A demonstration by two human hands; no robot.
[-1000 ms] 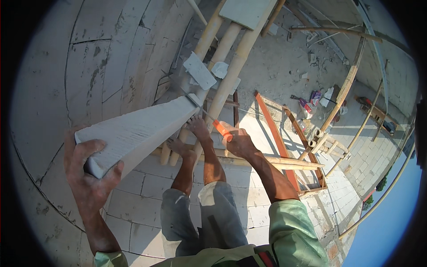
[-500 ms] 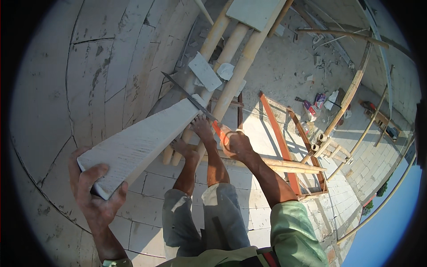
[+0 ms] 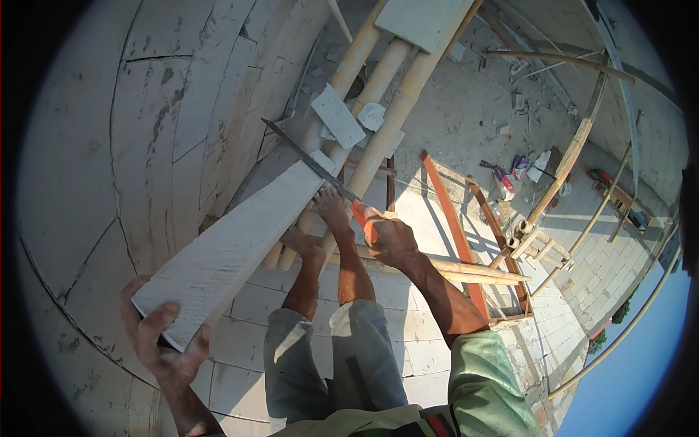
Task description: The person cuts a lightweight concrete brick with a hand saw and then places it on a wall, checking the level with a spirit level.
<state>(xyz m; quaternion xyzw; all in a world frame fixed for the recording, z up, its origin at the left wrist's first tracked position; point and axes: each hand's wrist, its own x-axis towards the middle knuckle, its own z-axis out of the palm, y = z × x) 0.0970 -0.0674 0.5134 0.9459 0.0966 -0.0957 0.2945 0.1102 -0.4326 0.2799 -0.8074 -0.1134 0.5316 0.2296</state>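
Fingers bent round one corner and thumb against the other side: gripping the near end of a long white block (image 3: 226, 244) with the left hand (image 3: 166, 364), close to a wall of large pale blocks (image 3: 153, 175). Slanting from that grip up and rightward, far end at the bamboo poles (image 3: 400, 105). Crossed near that far end by the dark blade of a saw (image 3: 298, 151), tip jutting out to the left, with a short white stretch of block beyond the steel. Too unclear to tell how deep. Just to the right, toes close to the blade: two bare feet (image 3: 331, 207). Farther up, on the poles: a flat white piece (image 3: 338, 116), well clear of both hands. Gripping the saw's orange handle (image 3: 362, 216) with the right hand (image 3: 393, 240), fingers closed firmly round it. Rightward again, past the forearm: a reddish-brown frame (image 3: 453, 226), partly sunlit, then crumpled packets (image 3: 506, 182) on the ground.
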